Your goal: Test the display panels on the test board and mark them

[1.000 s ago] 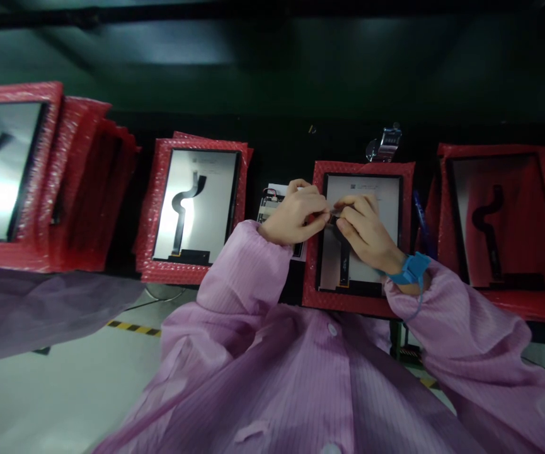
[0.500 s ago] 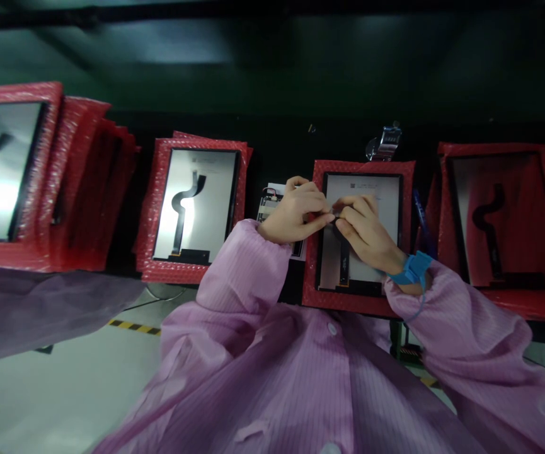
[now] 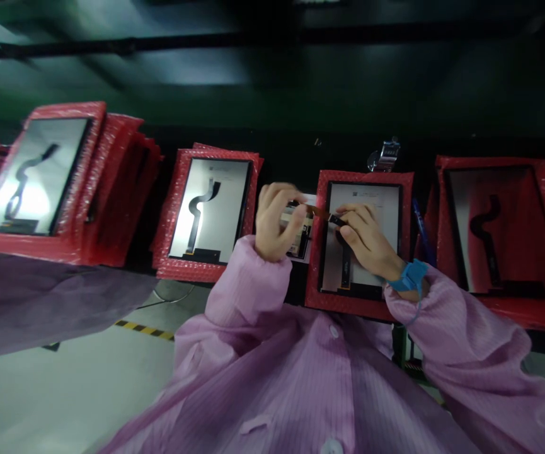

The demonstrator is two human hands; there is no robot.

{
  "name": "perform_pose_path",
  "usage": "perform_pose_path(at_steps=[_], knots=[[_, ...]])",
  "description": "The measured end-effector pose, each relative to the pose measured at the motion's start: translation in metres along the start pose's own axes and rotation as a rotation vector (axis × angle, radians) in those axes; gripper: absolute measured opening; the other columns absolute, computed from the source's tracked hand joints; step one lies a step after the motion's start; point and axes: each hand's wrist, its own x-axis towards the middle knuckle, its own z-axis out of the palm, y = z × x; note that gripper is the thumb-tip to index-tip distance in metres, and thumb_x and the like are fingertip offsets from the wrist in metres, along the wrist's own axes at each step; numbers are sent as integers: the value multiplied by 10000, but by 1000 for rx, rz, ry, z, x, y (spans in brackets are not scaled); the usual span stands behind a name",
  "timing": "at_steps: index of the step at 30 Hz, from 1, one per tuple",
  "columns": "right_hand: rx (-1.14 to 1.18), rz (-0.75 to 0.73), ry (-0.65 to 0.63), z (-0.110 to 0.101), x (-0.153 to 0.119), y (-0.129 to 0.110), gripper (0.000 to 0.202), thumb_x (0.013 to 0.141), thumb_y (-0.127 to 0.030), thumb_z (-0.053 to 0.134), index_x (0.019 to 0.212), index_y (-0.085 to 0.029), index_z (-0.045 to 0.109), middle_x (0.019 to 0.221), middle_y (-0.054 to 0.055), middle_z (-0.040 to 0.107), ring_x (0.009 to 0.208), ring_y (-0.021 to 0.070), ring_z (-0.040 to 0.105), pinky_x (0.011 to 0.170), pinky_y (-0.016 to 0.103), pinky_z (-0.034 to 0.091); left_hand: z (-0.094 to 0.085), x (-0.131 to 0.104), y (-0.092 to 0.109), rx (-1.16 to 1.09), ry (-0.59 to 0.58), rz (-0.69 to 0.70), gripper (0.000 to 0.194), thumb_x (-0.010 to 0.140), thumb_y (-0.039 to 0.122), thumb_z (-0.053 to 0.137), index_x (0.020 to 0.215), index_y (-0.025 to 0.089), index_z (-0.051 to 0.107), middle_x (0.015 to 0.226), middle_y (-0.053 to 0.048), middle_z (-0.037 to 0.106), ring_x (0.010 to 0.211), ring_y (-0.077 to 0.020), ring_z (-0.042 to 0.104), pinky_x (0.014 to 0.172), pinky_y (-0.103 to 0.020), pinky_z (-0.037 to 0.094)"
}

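My right hand (image 3: 369, 238) pinches the free end of a black flex cable (image 3: 346, 268) over a display panel (image 3: 371, 195). The panel lies back side up on red bubble wrap (image 3: 314, 277). A thin amber strip (image 3: 318, 211) stretches from that cable end to the fingertips of my left hand (image 3: 275, 221). My left fingers are curled at the strip's other end, with thumb and forefinger partly apart; their exact hold is hard to see. Below and behind my left hand lies a small device with exposed parts (image 3: 300, 236), partly covered by the hand.
Another panel on red wrap (image 3: 213, 208) lies to the left, beyond it a tall stack of wrapped panels (image 3: 111, 189). To the right are a further panel (image 3: 508, 233) and a blue pen (image 3: 422, 224). A shiny metal object (image 3: 386, 156) stands behind. A sleeve (image 3: 55, 302) shows at left.
My left hand has moved left, away from my right fingertips, and the amber strip now shows between them. My right hand stays at the cable end. The view has shifted slightly left.
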Motion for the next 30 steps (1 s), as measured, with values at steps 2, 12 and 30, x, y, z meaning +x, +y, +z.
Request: perform_pose_path(at_steps=[2, 12, 30], knots=[[10, 3, 60, 0, -1, 1, 409, 1035, -504, 284, 1118, -217, 563, 1257, 119, 572, 1213, 263, 465, 1091, 512, 359, -10, -25, 7, 77, 23, -18, 141, 983, 251, 452, 946, 216, 583, 809, -31, 652, 721, -175, 601, 687, -328, 475], [-31, -10, 361, 2, -2, 2, 364, 1040, -447, 307, 1130, -227, 583, 1173, 98, 630, 1163, 238, 544, 1021, 463, 420, -6, -89, 16, 570, -474, 13, 378, 1000, 282, 427, 1307, 161, 611, 823, -63, 672, 768, -219, 661, 657, -333, 484], [-444, 428, 298, -15, -113, -29, 468, 995, -467, 438, 1286, -114, 540, 1212, 187, 627, 1143, 328, 539, 1009, 533, 439, 2, -93, 59, 244, -423, 98, 468, 975, 225, 491, 1427, 119, 428, 1247, -175, 643, 1153, -287, 615, 988, -440, 531]])
